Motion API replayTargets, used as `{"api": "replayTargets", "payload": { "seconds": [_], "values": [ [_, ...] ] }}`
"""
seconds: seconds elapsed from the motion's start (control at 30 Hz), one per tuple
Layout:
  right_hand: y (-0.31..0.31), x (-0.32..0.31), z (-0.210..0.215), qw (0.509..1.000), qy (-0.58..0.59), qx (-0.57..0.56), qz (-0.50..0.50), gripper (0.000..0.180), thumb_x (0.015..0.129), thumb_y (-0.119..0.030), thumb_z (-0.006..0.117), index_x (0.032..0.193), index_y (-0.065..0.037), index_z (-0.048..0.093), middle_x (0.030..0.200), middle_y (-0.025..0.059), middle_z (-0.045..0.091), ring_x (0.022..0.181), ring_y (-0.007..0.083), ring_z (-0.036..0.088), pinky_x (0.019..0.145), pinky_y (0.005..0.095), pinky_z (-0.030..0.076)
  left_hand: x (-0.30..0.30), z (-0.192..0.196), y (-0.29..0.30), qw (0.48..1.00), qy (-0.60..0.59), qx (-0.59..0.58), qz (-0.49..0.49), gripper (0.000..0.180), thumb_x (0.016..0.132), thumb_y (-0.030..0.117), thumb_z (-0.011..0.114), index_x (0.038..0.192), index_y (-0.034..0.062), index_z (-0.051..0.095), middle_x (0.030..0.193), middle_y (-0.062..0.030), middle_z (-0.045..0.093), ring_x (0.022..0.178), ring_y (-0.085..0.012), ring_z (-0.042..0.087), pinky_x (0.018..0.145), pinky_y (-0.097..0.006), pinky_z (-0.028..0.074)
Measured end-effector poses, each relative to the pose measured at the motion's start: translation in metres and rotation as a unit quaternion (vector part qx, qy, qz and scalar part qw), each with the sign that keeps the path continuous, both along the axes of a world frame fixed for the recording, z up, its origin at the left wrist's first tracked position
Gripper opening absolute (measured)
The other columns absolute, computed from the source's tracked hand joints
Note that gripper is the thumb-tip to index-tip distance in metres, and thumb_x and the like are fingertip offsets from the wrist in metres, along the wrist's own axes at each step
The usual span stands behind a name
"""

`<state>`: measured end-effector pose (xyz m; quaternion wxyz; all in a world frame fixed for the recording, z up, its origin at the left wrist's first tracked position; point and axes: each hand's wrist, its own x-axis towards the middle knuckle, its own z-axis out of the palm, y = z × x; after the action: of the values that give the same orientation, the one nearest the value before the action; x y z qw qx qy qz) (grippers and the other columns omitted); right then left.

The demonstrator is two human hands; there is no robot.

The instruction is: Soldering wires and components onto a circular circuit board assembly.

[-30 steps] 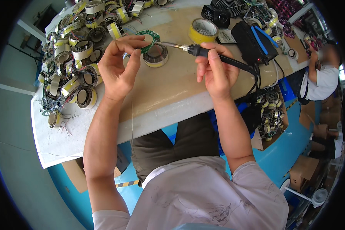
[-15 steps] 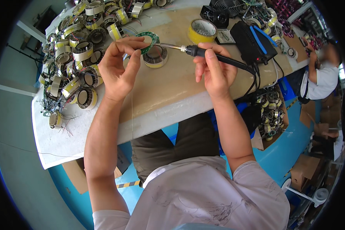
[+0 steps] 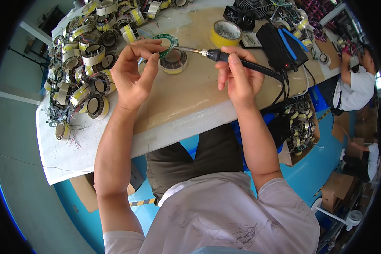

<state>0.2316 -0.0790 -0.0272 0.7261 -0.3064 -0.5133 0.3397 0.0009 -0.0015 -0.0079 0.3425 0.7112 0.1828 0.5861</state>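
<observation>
Between the thumb and fingers of my left hand [image 3: 133, 76] is a green ring-shaped circuit board [image 3: 174, 41], held by its near left edge above the table. A thin wire [image 3: 148, 120] hangs below that hand; where its upper end goes is hidden. My right hand [image 3: 244, 80] grips a soldering iron [image 3: 219, 55] by its black handle, pointing left. The iron's metal tip meets the board's right edge, though contact cannot be made out for certain. Beneath the board, a wound motor stator [image 3: 174, 67] with a yellow band rests on the table.
Many similar stators [image 3: 82, 63] are heaped at the left. A yellow tape roll [image 3: 225, 39] with grey bits inside stands beyond the iron. To its right sits a black soldering station [image 3: 279, 48] with blue-handled pliers on top. A co-worker [image 3: 354, 89] is at the far right.
Both hands keep their grips, and the iron's tip stays at the board's right edge. The board has shifted very slightly. At the right, the co-worker's head has moved.
</observation>
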Motion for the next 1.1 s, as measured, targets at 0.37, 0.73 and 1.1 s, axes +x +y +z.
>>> {"api": "replayTargets", "payload": {
  "seconds": [0.37,0.73,1.1],
  "values": [
    [-0.0012,0.0014,-0.0011,1.000,0.011,-0.001,0.008,0.026,0.102,-0.013,0.054,0.118,0.005,0.061,0.084,0.0145,0.071,0.050,0.0102,0.052,0.041,0.0254,0.044,-0.0026,-0.0016,0.0010,0.999,0.033,0.017,0.000,0.006,0.092,-0.006,0.061,0.091,-0.0007,0.059,0.108,-0.0189,0.071,0.118,-0.0300,0.060,0.107,-0.045,0.042],
    [-0.0029,-0.0046,0.0051,0.998,0.062,-0.001,-0.003,0.019,0.099,-0.012,0.059,0.110,0.003,0.065,0.080,0.0118,0.071,0.047,0.0080,0.052,0.043,0.0225,0.041,0.0011,0.0005,-0.0004,0.999,0.015,0.019,0.031,0.009,0.086,-0.007,0.065,0.088,0.0007,0.060,0.098,-0.0123,0.073,0.110,-0.0262,0.065,0.101,-0.041,0.046],
    [-0.0011,-0.0043,0.0027,0.999,0.051,-0.015,-0.001,0.020,0.099,-0.012,0.061,0.111,0.003,0.065,0.080,0.0124,0.070,0.048,0.0084,0.053,0.042,0.0229,0.042,0.0012,0.0004,-0.0018,0.999,0.009,0.007,0.030,0.009,0.086,-0.007,0.065,0.087,0.0001,0.060,0.098,-0.0130,0.073,0.111,-0.0266,0.065,0.099,-0.040,0.047]
  ]
}}
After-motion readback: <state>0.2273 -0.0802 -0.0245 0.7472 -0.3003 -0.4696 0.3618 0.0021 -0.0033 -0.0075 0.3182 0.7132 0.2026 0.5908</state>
